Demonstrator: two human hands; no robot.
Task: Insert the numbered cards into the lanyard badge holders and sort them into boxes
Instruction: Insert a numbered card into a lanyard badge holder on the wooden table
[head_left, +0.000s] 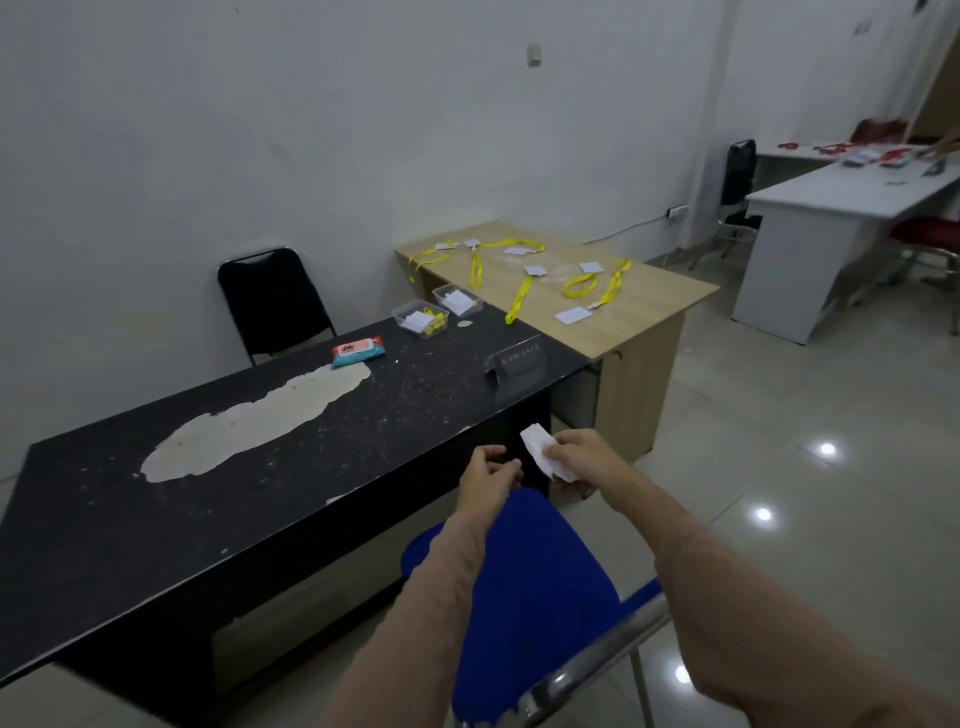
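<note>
Head view: the right hand (575, 458) pinched white cards (543, 451) beyond the blue chair (524, 582). The left hand (489, 472), at its nine o'clock, hung loosely curled, empty. Fetching seemed the step in hand; next they must reach the yellow lanyards (519, 293) on the wooden table (649, 296) at twelve o'clock, boxes (422, 318) at eleven. Card numbers were unreadable.

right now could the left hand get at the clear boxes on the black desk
Probably not without stepping closer: the left hand hangs over the blue chair by the black desk's near edge, while the clear boxes sit at its far corner, and the chair stands between person and desk.
</note>
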